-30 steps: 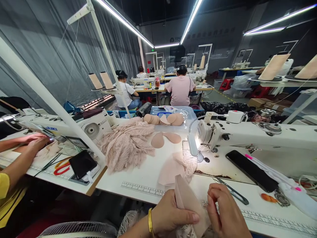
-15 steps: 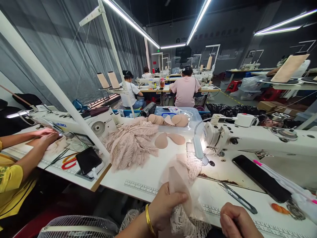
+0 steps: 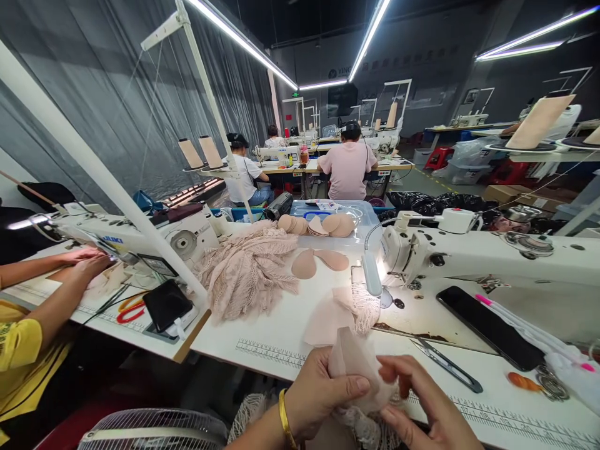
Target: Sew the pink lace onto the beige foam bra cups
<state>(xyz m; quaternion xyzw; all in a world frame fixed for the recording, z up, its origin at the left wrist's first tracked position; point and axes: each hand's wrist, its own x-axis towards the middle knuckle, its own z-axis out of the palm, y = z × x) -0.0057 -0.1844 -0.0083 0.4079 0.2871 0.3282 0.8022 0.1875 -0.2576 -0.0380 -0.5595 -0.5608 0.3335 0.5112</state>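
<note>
One desk (image 3: 262,334) carries one sewing machine (image 3: 492,250) along its right side, one pile of lace fabric (image 3: 253,272) toward its far left corner, and two loose beige pads (image 3: 304,264) between the pile and the machine. Three stacks of similar pads (image 3: 318,227) sit at one clear bin (image 3: 370,232) by the far edge. One phone (image 3: 490,327) and one pair of thread snips (image 3: 447,367) lie on the right half, the snips closer to the near edge. One sheer panel (image 3: 325,322) with lace on its right side lies flat in front of the machine's lamp (image 3: 372,275).

Two hands work at the near edge, with one beige fabric piece (image 3: 349,359) between them, raised in front of the flat panel. The left hand (image 3: 319,394) grasps the piece at its left side, thumb across the front and fingers behind; one gold bangle (image 3: 285,419) circles that wrist. The right hand (image 3: 426,406) is at the piece's right side, its thumb and fingers parted and bent; blur hides whether they pinch the cloth or only brush it. Openwork lace (image 3: 363,422) hangs below the piece, between the two wrists.
</note>
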